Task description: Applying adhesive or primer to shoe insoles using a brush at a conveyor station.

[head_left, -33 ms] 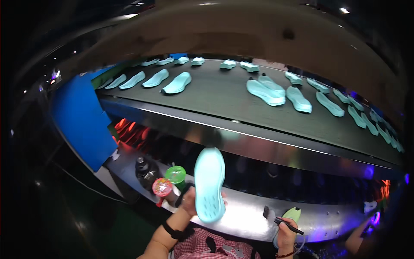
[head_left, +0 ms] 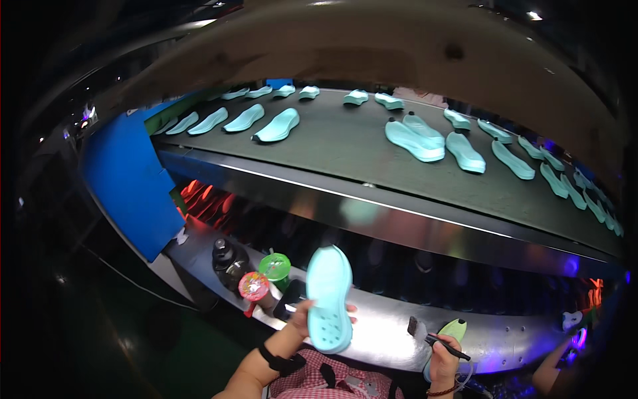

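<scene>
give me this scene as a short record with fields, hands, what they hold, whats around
left hand: left hand holds a turquoise shoe sole upright, studded side facing the camera
right hand: right hand grips a black pen beside a pale green piece
ledge: metal ledge with a dark bottle, green-lidded cup, pink-lidded cup
conveyor: grey belt carrying rows of turquoise soles
side: blue panel at left

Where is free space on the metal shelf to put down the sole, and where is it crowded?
The metal shelf is bare between the turquoise sole in the left hand and the right hand holding a black pen. Its left end is crowded: dark bottle, green-lidded cup, pink-lidded cup.
</scene>
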Tool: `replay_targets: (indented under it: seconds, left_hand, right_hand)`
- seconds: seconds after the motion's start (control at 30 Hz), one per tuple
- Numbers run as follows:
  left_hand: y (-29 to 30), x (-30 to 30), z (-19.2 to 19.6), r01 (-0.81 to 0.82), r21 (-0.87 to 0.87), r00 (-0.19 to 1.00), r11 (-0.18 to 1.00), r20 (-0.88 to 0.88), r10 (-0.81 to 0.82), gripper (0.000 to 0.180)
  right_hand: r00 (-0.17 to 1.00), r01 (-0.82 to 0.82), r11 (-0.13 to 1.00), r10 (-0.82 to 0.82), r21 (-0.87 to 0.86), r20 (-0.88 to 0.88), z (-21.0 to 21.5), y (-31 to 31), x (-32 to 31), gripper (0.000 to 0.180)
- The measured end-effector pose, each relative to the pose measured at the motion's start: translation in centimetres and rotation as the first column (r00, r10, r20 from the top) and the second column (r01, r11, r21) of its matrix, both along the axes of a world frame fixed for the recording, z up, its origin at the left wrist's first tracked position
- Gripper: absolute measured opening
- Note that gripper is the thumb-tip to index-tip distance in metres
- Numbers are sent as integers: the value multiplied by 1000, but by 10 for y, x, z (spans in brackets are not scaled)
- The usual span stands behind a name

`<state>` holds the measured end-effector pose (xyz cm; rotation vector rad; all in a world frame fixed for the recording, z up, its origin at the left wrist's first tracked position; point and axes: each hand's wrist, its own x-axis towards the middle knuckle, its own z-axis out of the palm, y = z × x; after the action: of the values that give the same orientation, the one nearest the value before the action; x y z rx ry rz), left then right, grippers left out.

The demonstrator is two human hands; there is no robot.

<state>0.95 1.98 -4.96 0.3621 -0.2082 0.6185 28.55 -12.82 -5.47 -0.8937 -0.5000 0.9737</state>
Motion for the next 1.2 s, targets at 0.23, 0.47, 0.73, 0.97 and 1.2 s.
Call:
replay_targets:
  seconds: [0.23, 0.47, 0.73, 0.97, 1.2]
  left_hand:
    - [-48, 52, -43, 94, -183, 986, 979, -120, -117, 74]
    - [-48, 64, -27, -23, -322, 936, 946, -339, -93, 82]
    - [-61, 72, -27, -94, -250, 965, 964, -260, 27, 77]
    - [-54, 67, -46, -405, -150, 816, 902, -505, 282, 72]
    - [-60, 50, -21, -291, -144, 871, 946, -449, 200, 79]
  right_hand:
    - [979, -205, 977, 204, 61, 24, 19, 11, -26, 22]
    - [929, -303, 941, 327, -151, 175, 7, 31, -34, 22]
    - [901, -260, 955, 293, -145, 319, 20, 69, -41, 18]
    - [270, -349, 936, 65, 35, 961, 48, 43, -72, 19]
    - [648, -474, 860, 486, -189, 586, 66, 21, -48, 19]
